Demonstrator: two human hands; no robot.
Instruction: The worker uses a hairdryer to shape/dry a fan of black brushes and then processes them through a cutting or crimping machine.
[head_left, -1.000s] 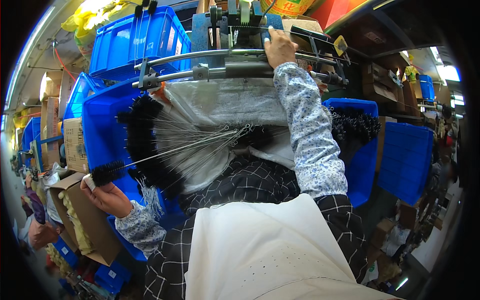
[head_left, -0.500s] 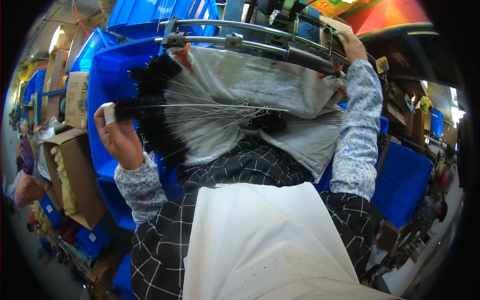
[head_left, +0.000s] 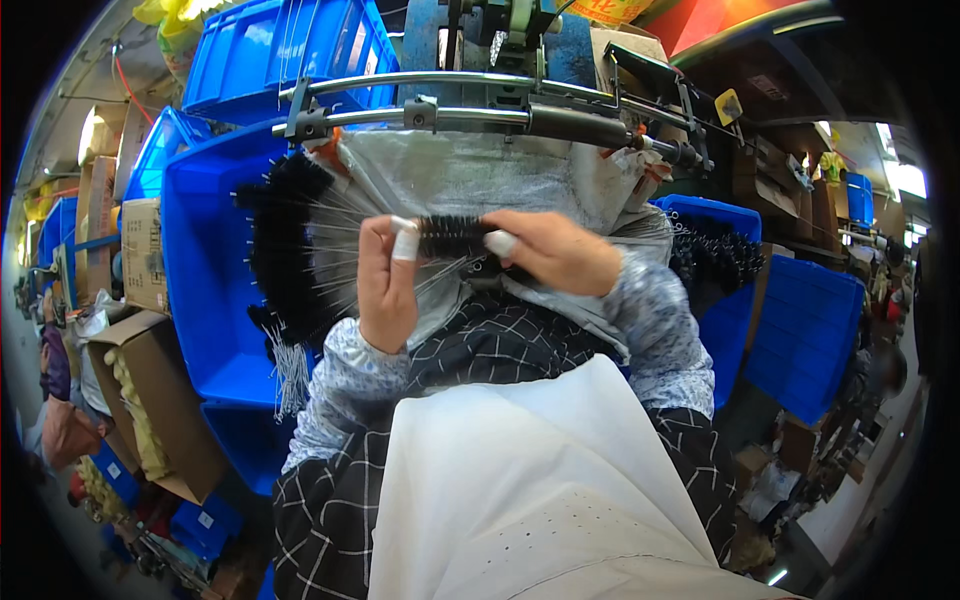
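A black bristle wire brush (head_left: pixel 450 236) lies level between my two hands, over my lap. My left hand (head_left: pixel 388 295) pinches its left end, and my right hand (head_left: pixel 560 252) closes on its right end with the thumb along it. White wraps cover fingertips on both hands. Just left of my left hand, a pile of black wire brushes (head_left: pixel 285 240) fans out, with its thin wire stems pointing toward my lap. Under it and my hands spreads a silvery white sheet (head_left: pixel 480 165). The stem of the held brush is hidden.
A machine with steel rods (head_left: pixel 450 118) crosses beyond the sheet. A blue bin (head_left: pixel 215 350) stands at my left, another blue bin (head_left: pixel 725 330) with more brushes (head_left: pixel 715 250) at my right. An open cardboard box (head_left: pixel 165 400) sits further left, near another person (head_left: pixel 65 430).
My right hand has come down from the machine to the middle and grips the brush. The left hand has brought the brush rightward from beside the pile. The view has shifted slightly.
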